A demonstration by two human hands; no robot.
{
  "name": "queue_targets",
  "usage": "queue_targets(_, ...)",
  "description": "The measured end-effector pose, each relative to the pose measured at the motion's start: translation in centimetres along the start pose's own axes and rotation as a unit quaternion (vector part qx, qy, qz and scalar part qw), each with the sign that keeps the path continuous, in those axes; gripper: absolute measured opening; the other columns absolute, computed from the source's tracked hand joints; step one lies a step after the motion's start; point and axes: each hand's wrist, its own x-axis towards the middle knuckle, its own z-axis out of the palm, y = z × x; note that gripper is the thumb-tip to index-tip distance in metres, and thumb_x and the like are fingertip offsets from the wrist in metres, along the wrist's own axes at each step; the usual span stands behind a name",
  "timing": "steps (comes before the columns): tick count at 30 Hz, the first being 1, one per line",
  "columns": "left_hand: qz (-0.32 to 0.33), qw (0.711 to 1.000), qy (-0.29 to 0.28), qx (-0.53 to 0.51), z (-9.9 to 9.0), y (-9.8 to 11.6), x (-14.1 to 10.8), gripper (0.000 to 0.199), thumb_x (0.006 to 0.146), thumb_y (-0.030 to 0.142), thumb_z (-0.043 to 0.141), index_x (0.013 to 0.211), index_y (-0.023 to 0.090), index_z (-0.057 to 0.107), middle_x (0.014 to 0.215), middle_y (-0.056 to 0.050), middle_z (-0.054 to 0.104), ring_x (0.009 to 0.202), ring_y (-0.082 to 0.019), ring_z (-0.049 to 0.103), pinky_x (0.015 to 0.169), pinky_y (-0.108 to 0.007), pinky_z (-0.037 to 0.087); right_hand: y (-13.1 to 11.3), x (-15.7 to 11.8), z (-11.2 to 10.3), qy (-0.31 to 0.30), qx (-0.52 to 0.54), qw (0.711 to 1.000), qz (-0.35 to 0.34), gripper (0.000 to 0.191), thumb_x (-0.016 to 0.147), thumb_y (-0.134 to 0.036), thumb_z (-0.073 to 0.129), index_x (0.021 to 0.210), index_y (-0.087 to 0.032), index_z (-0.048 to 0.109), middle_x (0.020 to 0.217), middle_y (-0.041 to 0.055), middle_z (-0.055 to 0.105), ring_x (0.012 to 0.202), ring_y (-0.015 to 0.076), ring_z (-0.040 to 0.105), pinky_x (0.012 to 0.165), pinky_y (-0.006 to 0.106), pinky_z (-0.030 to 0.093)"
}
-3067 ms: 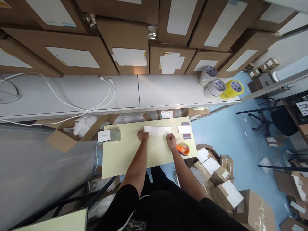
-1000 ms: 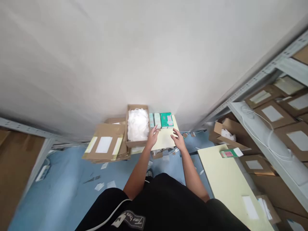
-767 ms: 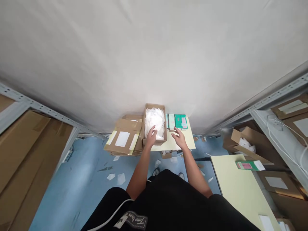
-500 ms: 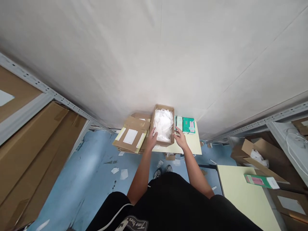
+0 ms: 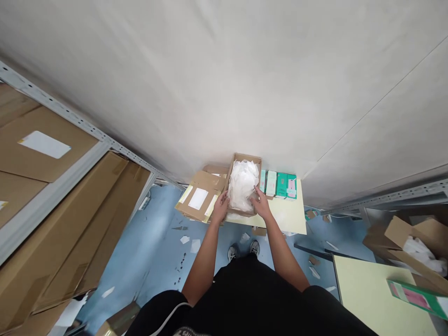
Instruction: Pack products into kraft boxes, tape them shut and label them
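Note:
An open cardboard box, filled with crumpled white plastic-looking packets, sits at the middle of a pale yellow table. My left hand is closed on the box's left wall near its front corner. On the opposite wall, my right hand grips the right edge, with thumb and fingertips reaching over it beside the white packets. Flattened cardboard cartons with white labels lie stacked just left of the box. To its right stand several green-and-white small boxes in a row.
The pale yellow table backs onto a grey wall. Shelving with large cartons rises on the left. At right are another yellow tabletop, a green-and-pink box and an open carton. Paper scraps litter the blue floor.
The camera view has shifted, so the table and box appear farther right. My right hand's fingers now reach farther over the box's edge, beside the packets. My left hand stays at the left wall.

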Motion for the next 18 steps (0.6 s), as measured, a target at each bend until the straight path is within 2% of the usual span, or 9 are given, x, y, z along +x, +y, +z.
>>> queue_targets(5, -0.039, 0.998, 0.014, -0.035, -1.5, -0.3, 0.1, 0.066, 0.091, 0.057, 0.063, 0.145, 0.018, 0.062, 0.113, -0.010, 0.076, 0.099, -0.020, 0.072, 0.091, -0.035, 0.059, -0.6, 0.4, 1.5, -0.006, 0.011, 1.000, -0.005, 0.069, 0.084, -0.047, 0.072, 0.150, -0.031, 0.058, 0.156, 0.0101, 0.055, 0.134, 0.0337, 0.059, 0.102, 0.050, 0.056)
queue_targets(7, -0.042, 0.999, 0.019, -0.028, -2.8, -0.5, 0.2, 0.068, 0.091, 0.058, 0.063, 0.145, 0.017, 0.062, 0.104, -0.008, 0.077, 0.094, -0.020, 0.072, 0.088, -0.034, 0.060, -1.2, 0.6, 2.4, -0.009, 0.010, 1.000, -0.009, 0.069, 0.084, -0.047, 0.073, 0.149, -0.031, 0.059, 0.157, 0.0105, 0.055, 0.133, 0.0339, 0.060, 0.102, 0.051, 0.056)
queue_targets(10, -0.027, 0.999, 0.031, -0.025, -5.2, -0.9, 0.8, 0.064, 0.092, 0.056, 0.063, 0.143, 0.018, 0.063, 0.109, -0.010, 0.077, 0.105, -0.022, 0.072, 0.094, -0.037, 0.059, -2.2, 1.0, 4.1, -0.011, 0.008, 1.000, -0.017, 0.068, 0.085, -0.048, 0.073, 0.150, -0.033, 0.058, 0.159, 0.0099, 0.053, 0.133, 0.0335, 0.060, 0.101, 0.052, 0.056)
queue_targets(13, -0.003, 0.999, 0.045, -0.012, -8.2, -1.7, 1.8, 0.057, 0.093, 0.050, 0.065, 0.141, 0.020, 0.065, 0.130, -0.014, 0.073, 0.123, -0.026, 0.067, 0.107, -0.043, 0.053, -3.4, 1.1, 6.4, -0.008, -0.002, 0.999, -0.033, 0.068, 0.086, -0.049, 0.072, 0.151, -0.033, 0.057, 0.160, 0.0095, 0.052, 0.134, 0.0338, 0.060, 0.102, 0.052, 0.055)
queue_targets(16, 0.006, 0.999, 0.035, 0.018, -12.1, -3.1, 3.3, 0.054, 0.093, 0.044, 0.066, 0.143, 0.023, 0.063, 0.147, -0.014, 0.064, 0.135, -0.028, 0.060, 0.114, -0.044, 0.048, -4.4, 0.9, 9.8, -0.002, -0.012, 0.999, -0.047, 0.067, 0.086, -0.047, 0.072, 0.150, -0.031, 0.058, 0.158, 0.0105, 0.055, 0.132, 0.0338, 0.062, 0.101, 0.051, 0.056)
queue_targets(18, 0.004, 0.998, 0.030, 0.046, -15.2, -4.6, 4.7, 0.056, 0.092, 0.043, 0.067, 0.144, 0.024, 0.061, 0.152, -0.014, 0.060, 0.141, -0.029, 0.056, 0.118, -0.045, 0.044, -4.6, 0.5, 12.8, -0.005, -0.020, 0.998, -0.054, 0.064, 0.087, -0.045, 0.071, 0.148, -0.029, 0.060, 0.152, 0.0110, 0.061, 0.128, 0.0324, 0.065, 0.100, 0.049, 0.057)
